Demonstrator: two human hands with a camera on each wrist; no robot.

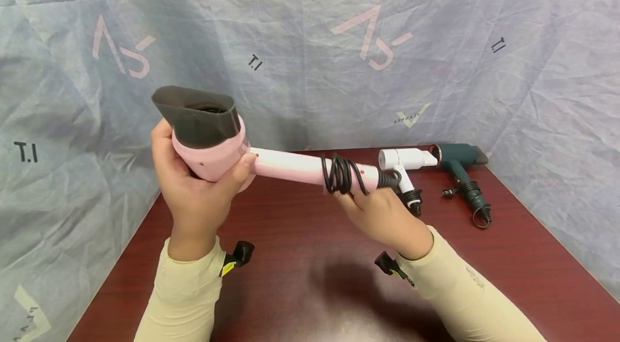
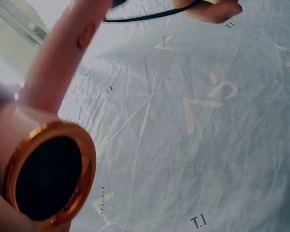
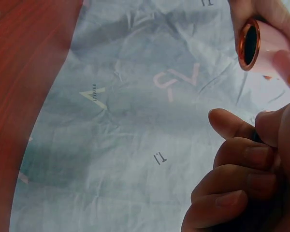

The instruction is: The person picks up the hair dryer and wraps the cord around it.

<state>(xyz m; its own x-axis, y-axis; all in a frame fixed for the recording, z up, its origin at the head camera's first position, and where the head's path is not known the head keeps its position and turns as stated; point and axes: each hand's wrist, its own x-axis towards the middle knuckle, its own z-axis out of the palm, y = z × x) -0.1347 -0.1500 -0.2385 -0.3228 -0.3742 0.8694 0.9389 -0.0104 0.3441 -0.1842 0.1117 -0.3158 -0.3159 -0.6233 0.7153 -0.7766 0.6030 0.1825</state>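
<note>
A pink hair dryer [image 1: 286, 163] is held up above the table, its handle pointing right. Its wide black nozzle [image 1: 203, 126] faces up. My left hand [image 1: 194, 196] grips the dryer's head, thumb in front and fingers behind. Black cord [image 1: 341, 174] is wound around the lower handle. At that end my right hand [image 1: 387, 218] has curled fingers and pinches the cord, a strand of which runs to it in the left wrist view. The dryer's copper-coloured rear ring [image 2: 88, 159] shows at lower left there. The right wrist view shows the curled fingers [image 3: 232, 154] closely.
On the dark red wooden table [image 1: 286, 223], a white hair dryer [image 1: 409, 158] and a dark green hair dryer [image 1: 455, 154] lie at the back right, cords wrapped on their handles. Grey printed cloth [image 1: 300, 62] hangs behind and at both sides.
</note>
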